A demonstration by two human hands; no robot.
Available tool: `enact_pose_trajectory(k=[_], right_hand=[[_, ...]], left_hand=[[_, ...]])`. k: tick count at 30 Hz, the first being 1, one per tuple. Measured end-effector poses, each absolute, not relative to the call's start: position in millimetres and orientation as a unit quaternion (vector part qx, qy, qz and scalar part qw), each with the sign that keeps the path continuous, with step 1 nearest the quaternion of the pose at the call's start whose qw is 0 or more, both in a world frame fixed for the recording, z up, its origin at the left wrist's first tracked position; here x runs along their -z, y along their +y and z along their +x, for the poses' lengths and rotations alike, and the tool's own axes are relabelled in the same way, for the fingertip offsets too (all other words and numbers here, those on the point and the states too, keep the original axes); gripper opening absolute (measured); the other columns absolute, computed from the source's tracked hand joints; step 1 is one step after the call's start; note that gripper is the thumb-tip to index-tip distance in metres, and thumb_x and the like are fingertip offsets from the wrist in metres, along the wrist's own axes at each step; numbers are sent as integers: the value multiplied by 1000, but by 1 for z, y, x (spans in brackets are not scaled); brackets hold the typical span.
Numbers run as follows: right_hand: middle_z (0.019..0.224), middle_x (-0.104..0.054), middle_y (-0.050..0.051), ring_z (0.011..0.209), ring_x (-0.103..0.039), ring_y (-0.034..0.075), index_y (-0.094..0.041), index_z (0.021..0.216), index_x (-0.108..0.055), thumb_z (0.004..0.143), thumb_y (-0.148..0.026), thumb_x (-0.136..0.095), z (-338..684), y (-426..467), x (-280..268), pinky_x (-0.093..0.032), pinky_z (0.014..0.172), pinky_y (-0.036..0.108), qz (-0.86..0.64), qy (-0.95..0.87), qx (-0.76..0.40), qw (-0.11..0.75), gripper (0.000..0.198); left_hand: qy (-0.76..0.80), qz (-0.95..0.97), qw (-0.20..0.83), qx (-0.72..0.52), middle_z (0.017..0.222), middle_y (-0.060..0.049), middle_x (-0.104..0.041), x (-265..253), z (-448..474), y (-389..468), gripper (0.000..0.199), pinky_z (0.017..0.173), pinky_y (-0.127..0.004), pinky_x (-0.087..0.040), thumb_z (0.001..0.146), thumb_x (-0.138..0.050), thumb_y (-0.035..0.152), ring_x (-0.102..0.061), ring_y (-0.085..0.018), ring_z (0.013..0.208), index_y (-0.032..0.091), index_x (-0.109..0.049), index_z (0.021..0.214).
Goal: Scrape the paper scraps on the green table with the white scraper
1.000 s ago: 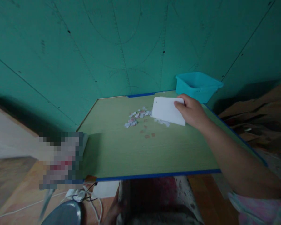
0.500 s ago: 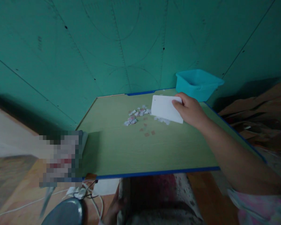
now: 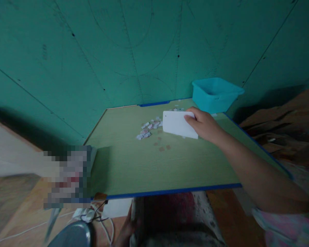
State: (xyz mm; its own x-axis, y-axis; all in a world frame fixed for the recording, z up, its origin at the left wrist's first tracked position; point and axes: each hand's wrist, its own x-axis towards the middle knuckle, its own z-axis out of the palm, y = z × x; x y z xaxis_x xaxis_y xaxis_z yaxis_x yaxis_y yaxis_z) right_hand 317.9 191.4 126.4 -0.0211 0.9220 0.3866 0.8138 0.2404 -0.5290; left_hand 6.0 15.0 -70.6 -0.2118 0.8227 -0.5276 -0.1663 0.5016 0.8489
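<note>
My right hand [image 3: 203, 125] grips a white flat card [image 3: 175, 123] by its right end and holds it edge-down on the green table [image 3: 144, 168]. The card's left edge touches a small heap of white and pink paper scraps [image 3: 148, 128]. A few more scraps [image 3: 177, 109] lie just behind the card. Several brownish spots [image 3: 162, 147] mark the table in front of the heap. My left hand [image 3: 125, 227] shows dimly below the table's front edge, beside dark cloth; its fingers are unclear.
A teal plastic tub [image 3: 216, 93] stands at the table's far right corner against the teal wall. Brown cardboard [image 3: 280, 116] lies to the right. White cables [image 3: 92, 215] and a grey round object [image 3: 72, 236] are on the floor at lower left.
My right hand has slid the card leftward across the table up against the scrap heap. The scraps that showed under its lower edge are now covered.
</note>
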Motion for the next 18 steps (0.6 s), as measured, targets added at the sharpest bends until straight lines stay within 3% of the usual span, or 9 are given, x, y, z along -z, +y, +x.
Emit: enact_pose_trajectory(k=[3, 10, 13, 18], right_hand=[[73, -56, 4, 64, -48, 13, -15, 88, -56, 82, -32, -41, 317, 191, -128, -31, 56, 24, -608, -704, -101, 352, 24], [73, -56, 5, 63, -46, 13, -14, 93, -57, 82, -32, -42, 319, 192, -126, -30, 57, 25, -620, -698, -83, 349, 26], [70, -55, 3, 62, -47, 13, -14, 91, -57, 81, -32, -42, 318, 192, -126, -31, 56, 25, -603, -713, -122, 337, 25], [72, -54, 3, 63, -46, 13, -14, 93, -58, 80, -34, -44, 320, 195, -124, -31, 56, 25, -609, -687, -130, 374, 27]], left_hand=[[648, 257, 578, -424, 77, -5, -75, 70, 5, 17, 79, 89, -37, -45, 38, -78, 35, -60, -34, 98, 18, -59, 113], [639, 260, 619, -375, 64, -4, -74, 76, -4, 23, 78, 85, -39, -47, 31, -77, 30, -62, -35, 93, 22, -63, 108], [636, 261, 624, -372, 70, -5, -76, 75, -7, 23, 75, 81, -36, -49, 36, -77, 30, -62, -34, 97, 19, -63, 108], [625, 249, 638, -375, 83, -9, -76, 73, -6, 20, 68, 79, -35, -51, 32, -80, 22, -61, -36, 100, 13, -66, 98]])
